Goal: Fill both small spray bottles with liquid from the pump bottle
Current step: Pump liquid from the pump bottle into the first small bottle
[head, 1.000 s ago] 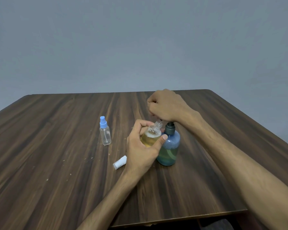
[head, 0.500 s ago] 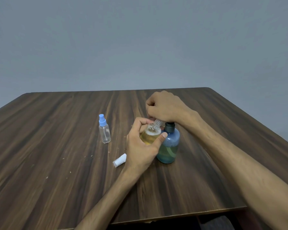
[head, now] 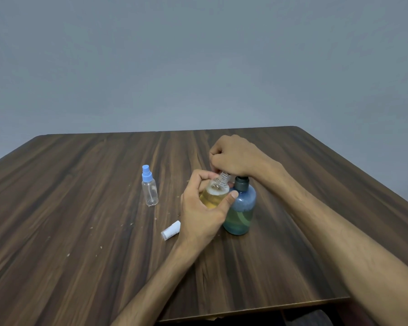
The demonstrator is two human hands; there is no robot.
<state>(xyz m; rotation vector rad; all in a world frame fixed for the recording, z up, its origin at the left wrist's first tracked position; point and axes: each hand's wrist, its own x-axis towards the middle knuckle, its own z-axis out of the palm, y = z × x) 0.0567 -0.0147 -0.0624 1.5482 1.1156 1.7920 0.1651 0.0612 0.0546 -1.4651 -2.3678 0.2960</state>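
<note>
Yellow liquid nearly fills the uncapped spray bottle [head: 216,192] that my left hand [head: 201,212] grips, thumb and fingers curled round its body, tilted so its threaded neck points toward one o'clock. My right hand [head: 234,156] is curled over the head of the blue pump bottle [head: 242,208], which stands touching the held bottle at its three o'clock; the pump head itself is hidden under my fist. The second spray bottle [head: 149,188], clear with a blue cap, stands upright at nine o'clock, well apart. A white cap [head: 171,230] lies on the wooden table [head: 68,231] at seven o'clock.
</note>
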